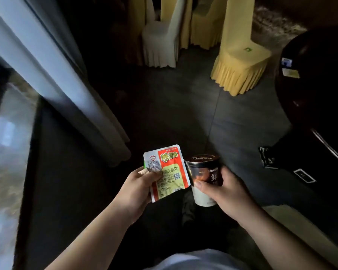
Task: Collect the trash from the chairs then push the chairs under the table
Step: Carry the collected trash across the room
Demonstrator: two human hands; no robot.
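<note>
both hands are full, likely gathering trash: the left hand (137,193) pinches a snack wrapper (167,171), the right hand (222,191) grips a cup (204,172) beside it, while a green scrap (247,49) waits on the yellow chair (240,65) well beyond them.

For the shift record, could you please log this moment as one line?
left hand: holds snack wrapper | right hand: holds cup | yellow chair: green scrap on seat

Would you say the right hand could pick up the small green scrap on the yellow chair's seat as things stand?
Probably not yet: the right hand grips a cup, and the green scrap lies on the yellow chair well across the floor, nothing between.
</note>
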